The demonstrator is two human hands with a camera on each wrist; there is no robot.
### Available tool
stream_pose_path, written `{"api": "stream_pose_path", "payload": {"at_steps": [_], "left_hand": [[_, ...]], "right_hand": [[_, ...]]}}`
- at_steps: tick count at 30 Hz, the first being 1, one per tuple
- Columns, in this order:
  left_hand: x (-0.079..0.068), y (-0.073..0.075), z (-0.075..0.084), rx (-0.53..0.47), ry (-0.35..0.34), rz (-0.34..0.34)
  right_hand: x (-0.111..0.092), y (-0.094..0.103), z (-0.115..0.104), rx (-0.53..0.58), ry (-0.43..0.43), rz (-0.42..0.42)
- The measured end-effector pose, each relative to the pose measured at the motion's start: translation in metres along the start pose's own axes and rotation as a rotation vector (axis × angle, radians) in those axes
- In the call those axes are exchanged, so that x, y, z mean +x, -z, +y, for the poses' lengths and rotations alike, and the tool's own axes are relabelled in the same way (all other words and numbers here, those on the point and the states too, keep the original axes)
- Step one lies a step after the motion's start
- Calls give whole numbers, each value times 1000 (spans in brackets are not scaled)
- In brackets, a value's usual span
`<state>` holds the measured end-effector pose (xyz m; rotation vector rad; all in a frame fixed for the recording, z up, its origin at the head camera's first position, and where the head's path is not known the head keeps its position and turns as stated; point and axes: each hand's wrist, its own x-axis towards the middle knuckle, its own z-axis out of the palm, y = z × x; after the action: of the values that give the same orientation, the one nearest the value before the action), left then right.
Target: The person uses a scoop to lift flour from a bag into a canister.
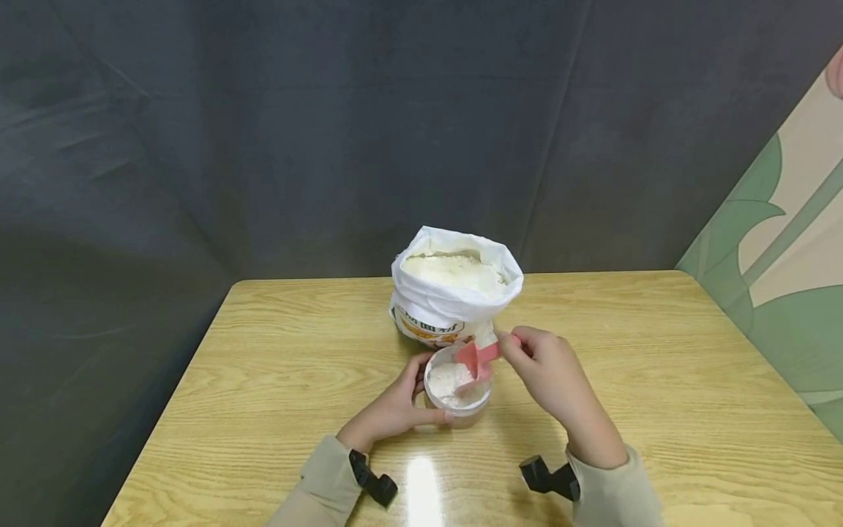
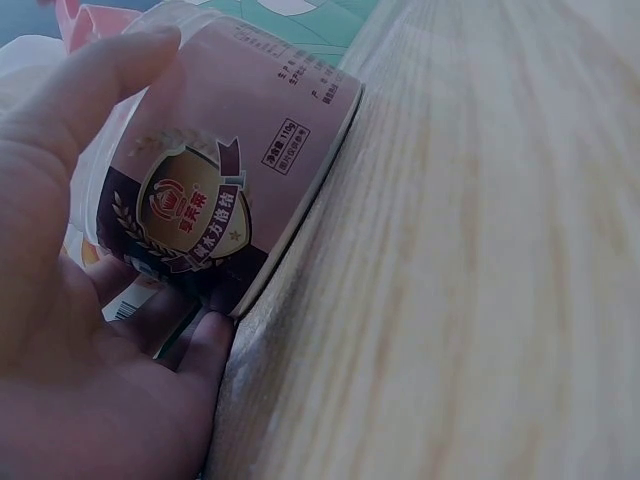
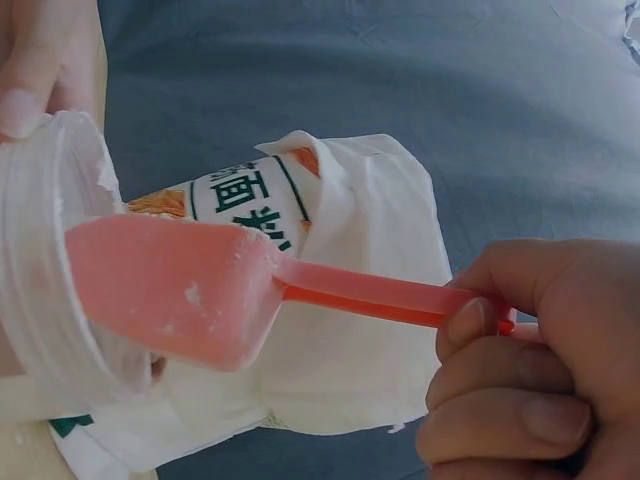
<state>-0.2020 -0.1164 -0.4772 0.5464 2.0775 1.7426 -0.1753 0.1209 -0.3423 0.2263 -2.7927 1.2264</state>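
Observation:
My left hand (image 1: 398, 406) grips a clear round plastic tub (image 2: 230, 160) with a pink printed label, thumb on one side and fingers round the other. The tub stands on the table and has white flour (image 1: 448, 380) in it. In my right hand (image 1: 543, 366) is the handle of a pink scoop (image 3: 170, 290), pinched between thumb and curled fingers. The scoop's head tilts down over the tub's rim, its front edge inside the opening; bits of flour cling to it. Right behind the tub stands an open white flour bag (image 1: 454, 285), its top rolled down and flour showing inside.
The wooden table (image 1: 296, 351) reaches back to a dark grey cloth (image 1: 395, 132) hanging behind it. On the right is a wall panel (image 1: 777, 278) with green leaf shapes. The flour bag sits close to the scoop and tub.

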Motion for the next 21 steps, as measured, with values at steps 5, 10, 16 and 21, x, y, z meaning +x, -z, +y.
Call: {"api": "stream_pose_path", "payload": {"at_steps": [5,10,16,21], "left_hand": [[0,1,0,1,7,-2],[1,1,-1,6,10,-3],[2,1,-3,9,11,-6],[1,1,-2,10,14,-7]], "right_hand": [[-4,6,-1,-27,20,36],[-4,9,-3,-24,22,48],[-4,9,-2,-24,25,53],[-4,10,1,-14,18,49]]}}
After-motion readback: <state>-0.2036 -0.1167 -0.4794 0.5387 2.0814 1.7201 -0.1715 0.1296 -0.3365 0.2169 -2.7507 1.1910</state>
